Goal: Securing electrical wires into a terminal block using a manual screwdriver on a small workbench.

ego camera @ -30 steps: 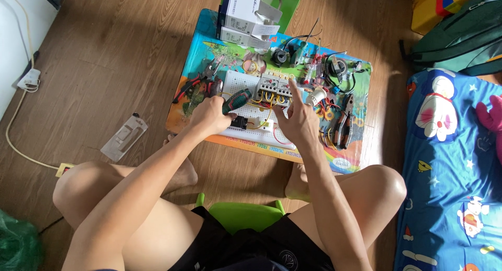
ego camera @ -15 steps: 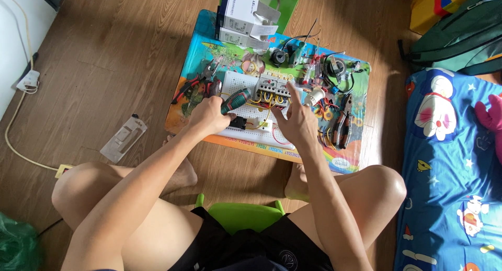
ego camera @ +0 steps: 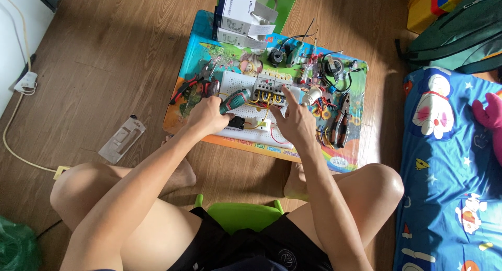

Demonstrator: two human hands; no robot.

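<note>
My left hand grips a screwdriver with a green and black handle, its tip pointing toward a row of grey circuit breakers mounted on a white perforated board. My right hand rests on the board just right of the breakers, fingers pressed near the red and yellow wires. Whether it pinches a wire is hidden. A light bulb in a white socket sits just above my right hand.
The board lies on a small colourful table with red-handled pliers, black pliers, wire coils and white boxes. A plastic package lies on the wood floor at left. A blue patterned mattress is at right.
My right hand has shifted slightly left and down along the board. My left hand keeps its hold on the screwdriver in nearly the same spot.
</note>
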